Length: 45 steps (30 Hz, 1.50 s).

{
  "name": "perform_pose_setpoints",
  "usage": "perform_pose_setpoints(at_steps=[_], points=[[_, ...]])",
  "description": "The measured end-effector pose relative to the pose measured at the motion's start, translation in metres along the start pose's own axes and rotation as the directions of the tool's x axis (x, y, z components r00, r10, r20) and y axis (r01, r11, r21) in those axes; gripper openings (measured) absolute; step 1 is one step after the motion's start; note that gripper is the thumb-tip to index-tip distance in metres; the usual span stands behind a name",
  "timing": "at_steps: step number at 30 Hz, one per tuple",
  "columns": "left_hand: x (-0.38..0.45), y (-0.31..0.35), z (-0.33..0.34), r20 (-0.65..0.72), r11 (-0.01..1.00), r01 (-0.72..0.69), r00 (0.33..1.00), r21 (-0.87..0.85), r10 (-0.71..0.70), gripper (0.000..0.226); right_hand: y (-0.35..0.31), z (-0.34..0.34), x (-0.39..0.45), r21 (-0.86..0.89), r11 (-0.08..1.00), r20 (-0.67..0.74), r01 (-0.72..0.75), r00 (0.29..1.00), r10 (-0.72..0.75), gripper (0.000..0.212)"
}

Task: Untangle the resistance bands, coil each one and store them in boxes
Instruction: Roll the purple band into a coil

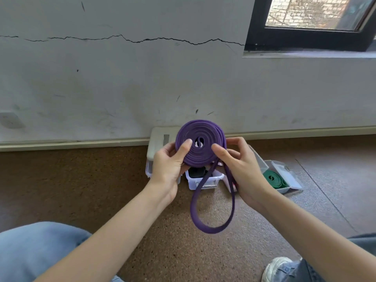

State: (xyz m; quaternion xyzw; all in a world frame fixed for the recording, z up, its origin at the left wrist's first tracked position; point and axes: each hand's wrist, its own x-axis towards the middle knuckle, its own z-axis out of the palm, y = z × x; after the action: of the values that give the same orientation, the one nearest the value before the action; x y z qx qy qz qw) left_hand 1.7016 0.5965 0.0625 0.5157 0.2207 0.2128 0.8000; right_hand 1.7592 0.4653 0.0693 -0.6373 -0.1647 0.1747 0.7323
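We sat on the floor point(142, 200). Purple band point(200, 145) was mostly coiled, held up w/ left hand point(168, 169) and right hand point(240, 171) both gripping its edges; loose loop hung below. Behind: clear box point(203, 180) w/ black band, then green band point(273, 179) in another box, near wall point(122, 78).

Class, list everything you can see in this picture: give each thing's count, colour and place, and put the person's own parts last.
purple band: one, purple, mostly coiled, held up in both hands, loose loop hanging below
green band: one, green, coiled in the open box on the right
green band's box: one, clear, floor right
middle box: one, clear, floor under the coil, dark contents
left box: one, clear, pale lid, against the wall
window: one, dark frame, top right
left hand: grips the coil's left side
right hand: grips the coil's right side
shoe: one, white, bottom right
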Motion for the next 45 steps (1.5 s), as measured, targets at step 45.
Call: perform_pose_setpoints(at_steps=[45], points=[[0.018,-0.008,-0.061,0.402,0.872,0.336,0.787,0.355,-0.467,0.051,0.019,-0.025,0.004,-0.362,0.927,0.373,-0.096,0.896,0.239,0.025]])
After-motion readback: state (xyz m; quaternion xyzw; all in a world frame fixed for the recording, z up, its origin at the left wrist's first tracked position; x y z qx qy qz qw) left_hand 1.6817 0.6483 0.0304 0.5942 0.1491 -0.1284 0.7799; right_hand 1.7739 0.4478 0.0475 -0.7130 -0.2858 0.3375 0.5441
